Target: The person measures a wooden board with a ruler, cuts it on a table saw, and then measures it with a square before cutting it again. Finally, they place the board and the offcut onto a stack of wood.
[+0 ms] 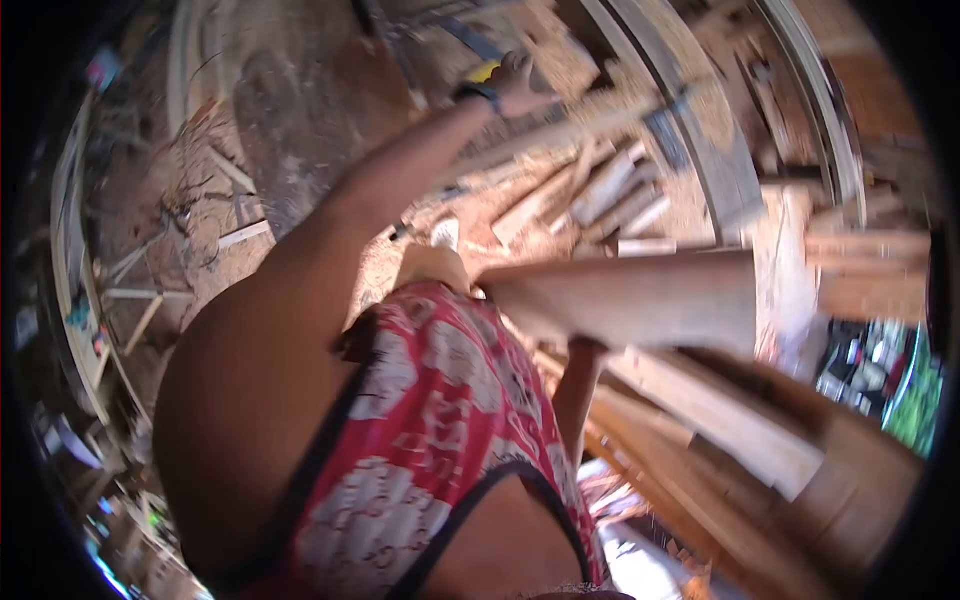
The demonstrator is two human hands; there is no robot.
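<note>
A wide, pale wooden board (pixel 640 295) stretches from my waist toward the right. My right hand (pixel 587 347) is at its lower edge and seems to hold it; the fingers are mostly hidden behind the wood. My left arm reaches out to the top, where my left hand (pixel 525 90) is beside a wooden beam (pixel 570 130). A dark band (pixel 480 95) circles that wrist. Close to the hand lie a small yellow object (pixel 484 72) and a dark grey strip (pixel 465 36). Motion blur hides how the left fingers are placed.
Offcuts of wood (pixel 600 195) lie on a sawdust-covered floor (pixel 400 265). Long planks (pixel 720 420) are stacked at the lower right. A long curved timber piece (pixel 700 130) runs across the upper right. Brown timber pieces (pixel 865 275) are at the right edge, and scraps lie at the left.
</note>
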